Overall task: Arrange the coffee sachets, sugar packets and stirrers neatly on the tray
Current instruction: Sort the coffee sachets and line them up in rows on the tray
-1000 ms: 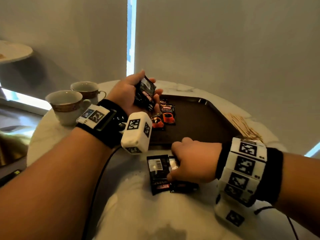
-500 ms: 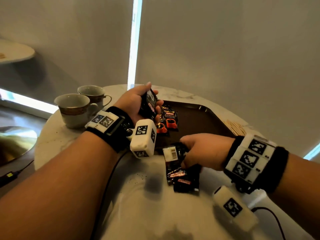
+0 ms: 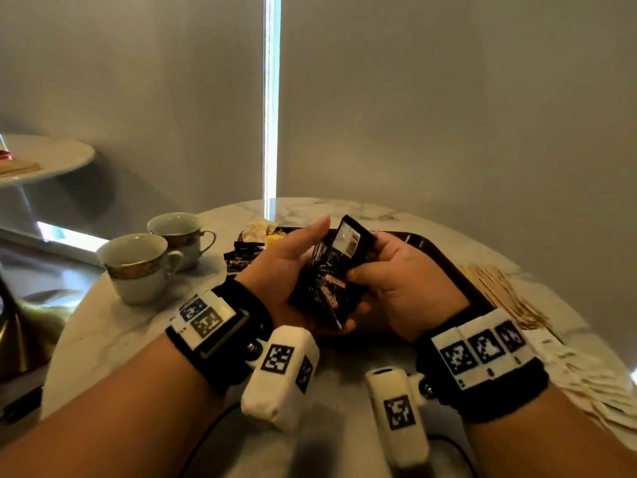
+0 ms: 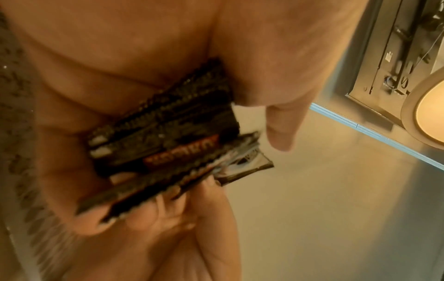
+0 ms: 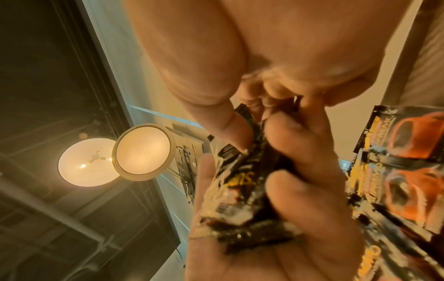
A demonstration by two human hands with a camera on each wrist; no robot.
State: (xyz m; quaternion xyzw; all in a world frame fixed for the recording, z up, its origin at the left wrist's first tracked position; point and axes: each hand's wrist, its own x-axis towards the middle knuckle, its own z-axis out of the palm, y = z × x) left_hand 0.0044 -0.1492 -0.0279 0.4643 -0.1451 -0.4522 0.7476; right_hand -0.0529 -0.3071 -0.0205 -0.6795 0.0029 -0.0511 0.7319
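While both hands, left hand [image 3: 286, 270] and right hand [image 3: 406, 281], grip the coffee sachets [image 3: 331, 274], squaring the stack seems underway; laying it on the tray [image 3: 472, 288] comes next.

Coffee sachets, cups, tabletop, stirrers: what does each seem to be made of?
Coffee sachets: glossy printed foil or plastic film, judging by crinkles, sheen and serrated ends. Cups: glazed ceramic, probably porcelain, with a smooth shine and a banded rim. Tabletop: polished marble or a marble-look surface, pale with grey veining. Stirrers: likely wood, being thin, pale, matte sticks.
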